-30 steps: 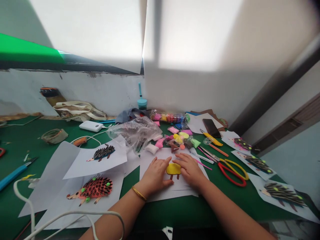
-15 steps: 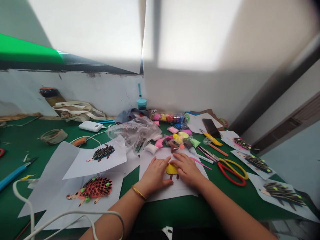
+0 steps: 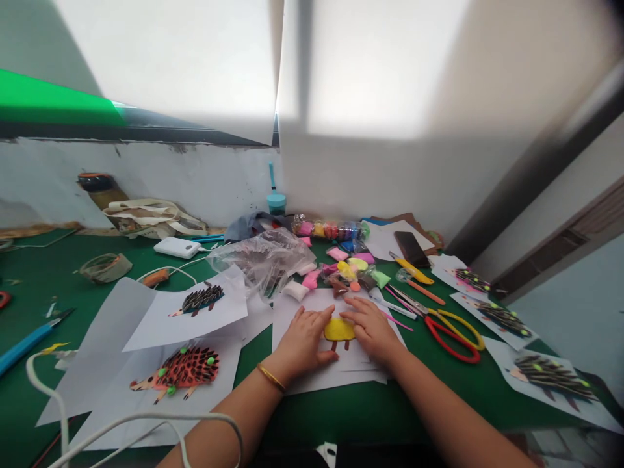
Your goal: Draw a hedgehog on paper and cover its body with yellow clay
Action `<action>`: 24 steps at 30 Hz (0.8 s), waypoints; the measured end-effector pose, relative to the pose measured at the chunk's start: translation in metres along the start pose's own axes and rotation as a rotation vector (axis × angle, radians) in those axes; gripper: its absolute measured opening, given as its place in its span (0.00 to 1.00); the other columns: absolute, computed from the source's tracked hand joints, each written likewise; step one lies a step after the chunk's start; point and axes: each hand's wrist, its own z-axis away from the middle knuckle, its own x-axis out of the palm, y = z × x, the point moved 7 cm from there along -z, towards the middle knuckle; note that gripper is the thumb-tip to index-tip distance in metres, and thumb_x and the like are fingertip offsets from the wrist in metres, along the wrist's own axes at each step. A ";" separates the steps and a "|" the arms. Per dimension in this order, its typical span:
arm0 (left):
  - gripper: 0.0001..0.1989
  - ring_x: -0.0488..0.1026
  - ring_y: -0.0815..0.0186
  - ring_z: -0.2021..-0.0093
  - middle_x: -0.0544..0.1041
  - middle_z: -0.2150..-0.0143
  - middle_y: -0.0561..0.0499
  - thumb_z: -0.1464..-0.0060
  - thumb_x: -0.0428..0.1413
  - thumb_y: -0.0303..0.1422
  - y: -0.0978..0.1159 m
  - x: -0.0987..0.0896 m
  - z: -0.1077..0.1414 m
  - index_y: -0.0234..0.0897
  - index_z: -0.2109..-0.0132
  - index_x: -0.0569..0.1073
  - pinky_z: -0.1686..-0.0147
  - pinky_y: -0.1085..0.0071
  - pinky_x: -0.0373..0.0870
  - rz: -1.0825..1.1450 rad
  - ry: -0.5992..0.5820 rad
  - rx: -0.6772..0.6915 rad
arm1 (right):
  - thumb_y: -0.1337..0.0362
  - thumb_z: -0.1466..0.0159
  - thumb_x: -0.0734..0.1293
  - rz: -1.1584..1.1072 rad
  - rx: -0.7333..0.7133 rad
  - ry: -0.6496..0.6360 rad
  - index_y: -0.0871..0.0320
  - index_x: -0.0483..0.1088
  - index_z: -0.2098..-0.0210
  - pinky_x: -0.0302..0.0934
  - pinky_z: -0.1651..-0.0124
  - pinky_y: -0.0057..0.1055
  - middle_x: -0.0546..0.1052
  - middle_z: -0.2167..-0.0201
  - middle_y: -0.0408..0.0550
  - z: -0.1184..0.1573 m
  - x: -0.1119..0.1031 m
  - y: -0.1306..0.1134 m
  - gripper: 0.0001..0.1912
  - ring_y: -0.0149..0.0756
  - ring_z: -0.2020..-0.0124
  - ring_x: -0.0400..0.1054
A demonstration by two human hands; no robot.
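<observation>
A yellow clay shape (image 3: 340, 329) with two short brown legs lies flat on a white paper sheet (image 3: 312, 377) in front of me. My left hand (image 3: 305, 339) rests on the paper at the shape's left side, fingers spread and fingertips by its edge. At the right side, my right hand (image 3: 371, 328) has its fingers stretched out, the tips at or just over the yellow edge. Whether those fingertips press on the clay I cannot tell. Both hands hold nothing. A gold bangle (image 3: 271, 377) circles the left wrist.
Several colourful clay packets (image 3: 348, 270) lie behind the paper. Red-and-yellow-handled scissors (image 3: 453, 338), a yellow utility knife (image 3: 413, 270) and a phone (image 3: 412, 248) are to the right. Finished hedgehog pictures (image 3: 188, 367) lie left, more right. A white cable (image 3: 146, 416) loops at front left.
My right hand has shifted slightly to the right, away from the left hand, so more of the yellow clay shows. My left hand has barely moved.
</observation>
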 end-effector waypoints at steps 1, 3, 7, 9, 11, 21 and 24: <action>0.49 0.67 0.53 0.43 0.72 0.44 0.45 0.57 0.67 0.41 0.000 0.000 0.000 0.43 0.32 0.53 0.35 0.48 0.50 0.001 -0.001 0.007 | 0.70 0.42 0.58 0.007 0.004 0.003 0.50 0.77 0.51 0.50 0.37 0.50 0.68 0.38 0.47 0.001 -0.001 0.001 0.24 0.47 0.36 0.54; 0.48 0.66 0.53 0.43 0.72 0.44 0.46 0.57 0.67 0.42 0.000 0.001 0.000 0.44 0.32 0.53 0.35 0.47 0.48 0.002 -0.005 0.017 | 0.69 0.42 0.59 0.027 0.024 -0.011 0.49 0.77 0.51 0.51 0.37 0.50 0.67 0.38 0.46 0.003 -0.002 0.004 0.24 0.48 0.36 0.54; 0.47 0.66 0.52 0.43 0.72 0.43 0.46 0.55 0.66 0.42 0.000 0.002 0.001 0.45 0.32 0.53 0.35 0.47 0.47 -0.004 -0.016 0.023 | 0.69 0.42 0.59 0.067 0.043 -0.025 0.46 0.76 0.51 0.51 0.38 0.51 0.66 0.37 0.43 0.007 -0.007 0.004 0.24 0.48 0.35 0.53; 0.48 0.66 0.52 0.43 0.73 0.43 0.46 0.56 0.66 0.42 0.000 0.002 0.001 0.44 0.32 0.53 0.35 0.47 0.47 -0.008 -0.015 0.021 | 0.69 0.42 0.59 0.085 0.035 -0.025 0.45 0.76 0.50 0.51 0.38 0.51 0.65 0.36 0.43 0.009 -0.009 0.002 0.24 0.48 0.35 0.52; 0.48 0.66 0.52 0.44 0.73 0.44 0.46 0.56 0.67 0.42 0.000 0.002 0.001 0.44 0.32 0.53 0.35 0.47 0.47 -0.014 -0.014 0.019 | 0.69 0.42 0.60 0.099 0.038 -0.035 0.44 0.76 0.51 0.51 0.38 0.52 0.65 0.37 0.43 0.010 -0.009 0.002 0.24 0.49 0.35 0.53; 0.47 0.66 0.53 0.44 0.73 0.44 0.47 0.56 0.66 0.41 0.002 0.000 0.000 0.43 0.32 0.54 0.35 0.48 0.47 0.006 -0.029 0.015 | 0.69 0.40 0.59 0.104 0.087 -0.051 0.43 0.76 0.50 0.52 0.39 0.53 0.65 0.36 0.41 0.027 -0.017 0.009 0.24 0.48 0.35 0.53; 0.47 0.66 0.52 0.44 0.73 0.44 0.46 0.56 0.66 0.41 0.002 0.000 0.000 0.43 0.32 0.54 0.35 0.48 0.47 0.001 -0.033 0.015 | 0.69 0.40 0.59 0.151 0.058 -0.029 0.42 0.75 0.50 0.51 0.39 0.53 0.65 0.36 0.40 0.036 -0.021 0.007 0.24 0.49 0.35 0.53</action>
